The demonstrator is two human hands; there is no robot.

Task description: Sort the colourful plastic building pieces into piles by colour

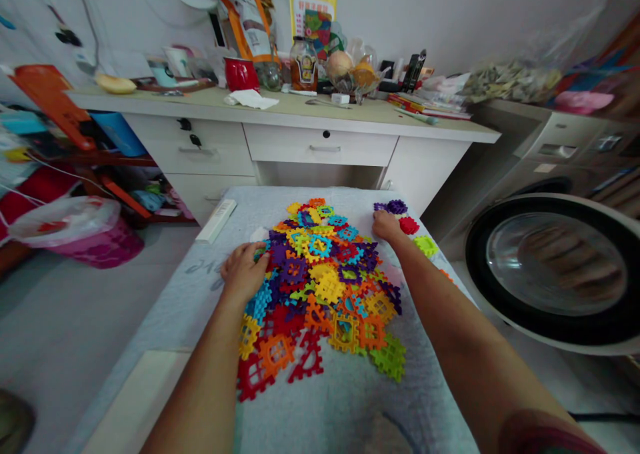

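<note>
The left hand (244,271) and right hand (387,226) are bare. Up the arm (460,327), far behind the right fingers (379,215), is a dark red sleeve (545,434).

light: soft, diffuse | shadows: faint | edges: stretched, blurred | centre: clearer

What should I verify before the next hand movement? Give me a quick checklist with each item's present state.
1. Left hand at the pile of plastic pieces: ok, at its left side.
2. Right hand off the pile: ok, it is beside the purple pieces at the far right of the table.
3. Right hand's grip on a piece: cannot tell, its fingertips are hidden.
4. Pieces in the pile lying singly: not ok, many overlap.
5. Green piece well inside the table edge: not ok, it lies close to the right edge.
6. Washer door shut: not ok, it stands open on the right.
</note>
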